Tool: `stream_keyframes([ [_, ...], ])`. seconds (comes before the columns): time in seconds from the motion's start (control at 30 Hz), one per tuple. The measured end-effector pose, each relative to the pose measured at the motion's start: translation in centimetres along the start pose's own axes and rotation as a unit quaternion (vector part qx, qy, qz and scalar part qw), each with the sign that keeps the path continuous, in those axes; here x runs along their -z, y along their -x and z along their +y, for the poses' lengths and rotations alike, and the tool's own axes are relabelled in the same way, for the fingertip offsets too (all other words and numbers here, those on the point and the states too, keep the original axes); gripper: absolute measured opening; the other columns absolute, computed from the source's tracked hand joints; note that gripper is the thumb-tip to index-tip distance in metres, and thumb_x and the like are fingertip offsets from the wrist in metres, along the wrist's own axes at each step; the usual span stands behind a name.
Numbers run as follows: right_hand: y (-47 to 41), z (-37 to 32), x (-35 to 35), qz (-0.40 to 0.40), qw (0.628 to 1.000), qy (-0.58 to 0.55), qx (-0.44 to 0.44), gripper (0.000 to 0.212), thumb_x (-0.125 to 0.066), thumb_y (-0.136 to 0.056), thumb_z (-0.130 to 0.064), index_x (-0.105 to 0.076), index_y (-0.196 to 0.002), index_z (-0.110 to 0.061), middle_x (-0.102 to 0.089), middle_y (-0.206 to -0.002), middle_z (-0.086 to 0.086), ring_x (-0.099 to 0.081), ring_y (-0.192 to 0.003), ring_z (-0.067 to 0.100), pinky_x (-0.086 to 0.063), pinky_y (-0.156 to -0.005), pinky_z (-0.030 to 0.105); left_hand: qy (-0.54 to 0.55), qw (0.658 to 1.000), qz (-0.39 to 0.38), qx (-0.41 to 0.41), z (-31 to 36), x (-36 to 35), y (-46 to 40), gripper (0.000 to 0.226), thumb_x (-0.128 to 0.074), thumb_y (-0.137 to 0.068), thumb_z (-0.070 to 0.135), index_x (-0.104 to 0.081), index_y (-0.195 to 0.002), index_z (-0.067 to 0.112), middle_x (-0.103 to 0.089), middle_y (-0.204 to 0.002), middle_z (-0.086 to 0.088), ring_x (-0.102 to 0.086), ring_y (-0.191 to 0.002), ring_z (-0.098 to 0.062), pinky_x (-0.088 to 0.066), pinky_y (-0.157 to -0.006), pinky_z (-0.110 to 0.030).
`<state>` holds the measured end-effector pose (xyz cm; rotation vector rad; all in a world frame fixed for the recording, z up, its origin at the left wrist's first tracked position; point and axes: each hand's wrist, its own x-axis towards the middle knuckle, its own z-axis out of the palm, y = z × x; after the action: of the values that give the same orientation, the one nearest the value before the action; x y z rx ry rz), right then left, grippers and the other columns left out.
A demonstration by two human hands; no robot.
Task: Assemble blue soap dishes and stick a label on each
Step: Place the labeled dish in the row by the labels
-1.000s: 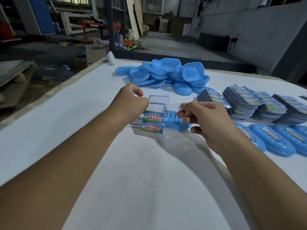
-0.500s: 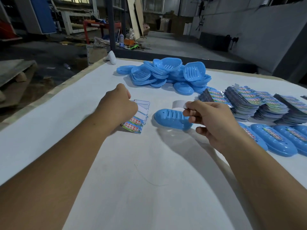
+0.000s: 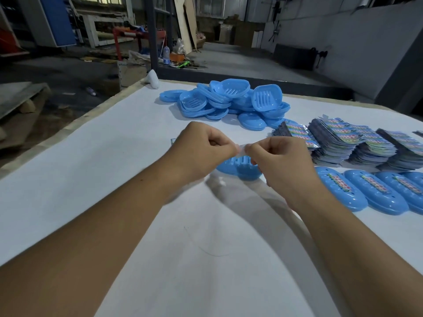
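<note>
While both forearms reach in from the near edge, the left hand (image 3: 201,152) and the right hand (image 3: 281,161) meet above the middle of a white-covered bench (image 3: 114,170). Each hand's fingers are curled and pinch one end of a small pale label (image 3: 242,149) (blurred, its print unreadable) stretched between them. Directly beneath the hands, a blue soap dish (image 3: 238,170) lies on the bench, partly hidden by the fingers. At the far side sits a loose pile of blue dish parts (image 3: 229,101). To the right, stacks of printed label sheets (image 3: 357,143) stand in a row, and nearer than those lies a row of labelled soap dishes (image 3: 366,193), side by side.
</note>
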<state>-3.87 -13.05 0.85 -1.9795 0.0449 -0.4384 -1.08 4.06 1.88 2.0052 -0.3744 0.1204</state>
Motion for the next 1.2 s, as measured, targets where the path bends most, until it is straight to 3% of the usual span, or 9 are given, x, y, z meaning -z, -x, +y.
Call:
stream_keyframes([
  [0.13,0.0,0.0,-0.1,-0.008,1.0,0.002,0.024,0.018,-0.074,-0.082,-0.029,-0.071,-0.065,-0.023,-0.057,-0.054,-0.001,-0.038,-0.043,0.007,-0.035,-0.043,0.021,0.028,0.999,-0.013,0.013,-0.2,-0.2,0.0,0.013,-0.08,-0.084,0.035,-0.079,-0.076,0.025,-0.069,-0.061,0.02,-0.059,-0.051,0.007,-0.039,-0.047,-0.006],
  [0.27,0.0,0.0,0.0,-0.02,0.999,-0.007,0.04,0.022,-0.073,-0.085,-0.026,-0.072,-0.065,-0.018,-0.064,-0.064,0.014,-0.04,-0.044,0.008,-0.036,-0.043,0.021,0.04,0.999,-0.02,0.02,-0.3,-0.2,-0.1,0.011,-0.075,-0.091,0.025,-0.079,-0.081,0.027,-0.072,-0.067,0.021,-0.061,-0.055,0.011,-0.038,-0.046,-0.003],
  [0.37,0.1,0.1,0.2,-0.038,0.998,-0.003,0.056,0.025,-0.072,-0.091,-0.027,-0.075,-0.067,-0.02,-0.068,-0.064,0.007,-0.045,-0.047,0.004,-0.037,-0.044,0.018,0.05,0.998,-0.018,0.03,-0.3,-0.1,-0.1,0.012,-0.076,-0.089,0.031,-0.079,-0.078,0.029,-0.075,-0.076,0.022,-0.065,-0.067,0.013,-0.041,-0.051,-0.002],
  [0.5,0.0,0.1,0.1,-0.051,0.996,0.002,0.071,0.028,-0.065,-0.098,-0.029,-0.075,-0.072,-0.029,-0.071,-0.064,-0.011,-0.054,-0.05,0.0,-0.039,-0.046,0.013,0.064,0.997,0.001,0.036,-0.4,0.0,0.0,0.016,-0.08,-0.085,0.039,-0.082,-0.083,0.023,-0.074,-0.069,0.018,-0.054,-0.042,0.008,-0.033,-0.039,-0.004],
  [0.67,-0.5,0.7,0.2,0.001,1.0,0.022,0.016,0.027,-0.075,-0.087,-0.034,-0.074,-0.063,-0.022,-0.055,-0.049,-0.009,-0.041,-0.046,0.006,-0.037,-0.048,0.024,0.058,0.997,0.026,0.037,-0.6,-0.1,-0.3,0.011,-0.079,-0.087,0.031,-0.079,-0.078,0.024,-0.063,-0.051,0.019,-0.051,-0.038,0.005,-0.032,-0.036,-0.006],
  [0.83,-0.8,0.7,0.6,0.016,1.0,0.006,-0.015,0.02,-0.076,-0.084,-0.033,-0.077,-0.066,-0.024,-0.069,-0.068,0.009,-0.05,-0.056,0.012,-0.042,-0.054,0.032,0.054,0.997,0.037,0.048,-1.0,-0.2,-0.7,0.014,-0.078,-0.085,0.032,-0.079,-0.073,0.025,-0.066,-0.056,0.017,-0.051,-0.041,0.004,-0.034,-0.037,-0.009],
  [1.0,-1.0,0.7,0.9,0.01,1.0,-0.005,-0.027,0.017,-0.075,-0.082,-0.03,-0.077,-0.066,-0.026,-0.068,-0.062,0.001,-0.049,-0.053,0.008,-0.038,-0.049,0.026,0.048,0.996,0.049,0.062,-1.2,-0.2,-1.0,0.014,-0.079,-0.083,0.033,-0.079,-0.071,0.026,-0.072,-0.065,0.015,-0.056,-0.048,0.003,-0.041,-0.039,-0.014],
  [1.1,-1.2,0.8,1.1,0.014,0.999,-0.008,-0.037,0.018,-0.076,-0.081,-0.032,-0.077,-0.066,-0.022,-0.069,-0.063,0.001,-0.049,-0.053,0.01,-0.036,-0.045,0.024,0.047,0.995,0.058,0.07,-1.4,-0.7,-1.2,0.014,-0.079,-0.083,0.03,-0.079,-0.073,0.019,-0.072,-0.063,0.009,-0.047,-0.035,0.0,-0.031,-0.033,-0.012],
  [1.2,-1.4,1.1,1.0,0.021,0.999,0.004,-0.043,0.026,-0.079,-0.079,-0.036,-0.074,-0.064,-0.015,-0.063,-0.057,0.006,-0.043,-0.047,0.011,-0.033,-0.041,0.02,0.03,0.995,0.068,0.065,-1.7,-1.4,-1.7,0.018,-0.08,-0.08,0.035,-0.078,-0.071,0.019,-0.072,-0.064,0.01,-0.058,-0.05,-0.001,-0.046,-0.049,-0.019],
])
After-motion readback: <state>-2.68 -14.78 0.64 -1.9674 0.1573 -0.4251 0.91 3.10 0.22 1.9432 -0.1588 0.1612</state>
